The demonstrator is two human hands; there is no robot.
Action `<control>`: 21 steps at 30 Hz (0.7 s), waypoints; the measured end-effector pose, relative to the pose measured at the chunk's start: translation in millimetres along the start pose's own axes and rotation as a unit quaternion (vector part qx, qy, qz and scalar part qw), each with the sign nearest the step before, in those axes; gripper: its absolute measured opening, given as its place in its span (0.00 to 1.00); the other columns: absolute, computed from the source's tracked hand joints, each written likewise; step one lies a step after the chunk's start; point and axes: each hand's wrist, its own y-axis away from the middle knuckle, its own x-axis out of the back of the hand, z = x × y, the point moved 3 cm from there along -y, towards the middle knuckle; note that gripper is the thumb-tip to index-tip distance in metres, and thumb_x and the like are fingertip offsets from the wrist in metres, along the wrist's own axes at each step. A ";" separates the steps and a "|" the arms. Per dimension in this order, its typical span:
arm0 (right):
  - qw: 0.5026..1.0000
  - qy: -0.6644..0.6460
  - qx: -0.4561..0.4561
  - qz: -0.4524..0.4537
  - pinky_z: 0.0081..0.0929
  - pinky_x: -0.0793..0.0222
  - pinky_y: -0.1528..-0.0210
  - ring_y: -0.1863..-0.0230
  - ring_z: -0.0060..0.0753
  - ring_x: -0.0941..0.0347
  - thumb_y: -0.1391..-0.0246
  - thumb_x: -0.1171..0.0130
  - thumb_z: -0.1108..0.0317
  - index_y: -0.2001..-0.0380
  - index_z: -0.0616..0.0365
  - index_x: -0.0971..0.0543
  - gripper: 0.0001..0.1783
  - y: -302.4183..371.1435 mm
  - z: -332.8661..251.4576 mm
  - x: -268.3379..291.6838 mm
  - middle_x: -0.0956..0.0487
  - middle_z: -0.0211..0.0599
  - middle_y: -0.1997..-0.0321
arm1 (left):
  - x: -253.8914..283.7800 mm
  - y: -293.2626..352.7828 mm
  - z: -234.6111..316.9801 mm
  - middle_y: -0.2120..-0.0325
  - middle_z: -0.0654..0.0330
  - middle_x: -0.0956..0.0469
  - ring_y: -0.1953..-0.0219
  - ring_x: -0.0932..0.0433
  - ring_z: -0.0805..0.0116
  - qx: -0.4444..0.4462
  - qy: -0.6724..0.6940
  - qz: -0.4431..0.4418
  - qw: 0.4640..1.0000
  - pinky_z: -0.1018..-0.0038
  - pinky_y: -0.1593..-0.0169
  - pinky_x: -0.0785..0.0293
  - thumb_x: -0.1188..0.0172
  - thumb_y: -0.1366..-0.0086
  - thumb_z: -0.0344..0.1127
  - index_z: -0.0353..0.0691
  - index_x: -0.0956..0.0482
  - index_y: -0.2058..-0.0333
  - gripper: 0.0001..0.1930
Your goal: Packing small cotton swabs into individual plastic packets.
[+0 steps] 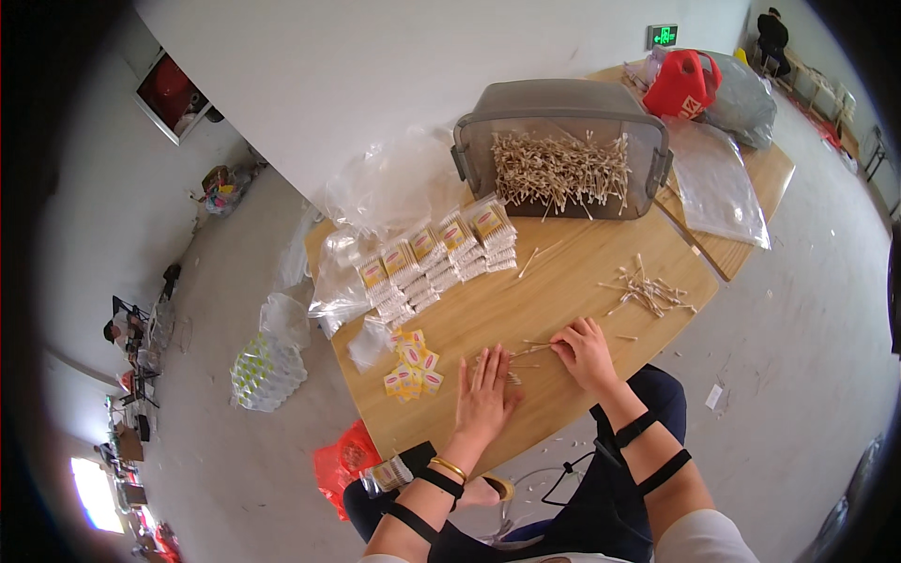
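Note:
My left hand lies flat on the wooden table, fingers stretched out over a small row of cotton swabs that shows past its right side. To its right, my right hand has its fingers closed on the ends of a few cotton swabs, which point toward the left hand. A loose pile of swabs is spread beyond the right hand. Left of my left hand lie several small yellow-and-white cards. Stacked clear packs of swabs stand in rows farther back.
A grey plastic bin tipped toward me holds a heap of swabs at the table's back. Clear plastic bags lie left of it. A red jug and a flat clear bag are at the back right. A red bag hangs below the front left.

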 end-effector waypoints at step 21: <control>0.995 -0.023 0.012 -0.099 0.40 0.35 0.47 0.51 0.44 0.31 0.53 0.33 0.69 0.68 0.48 0.19 0.07 -7.3 -23.9 -26.8 0.25 0.34 0.60 | -6.1 6.4 -21.5 0.26 0.50 0.52 0.24 0.56 0.51 0.006 0.092 0.048 0.995 0.50 0.24 0.61 0.49 0.32 0.62 0.31 0.53 0.28 0.47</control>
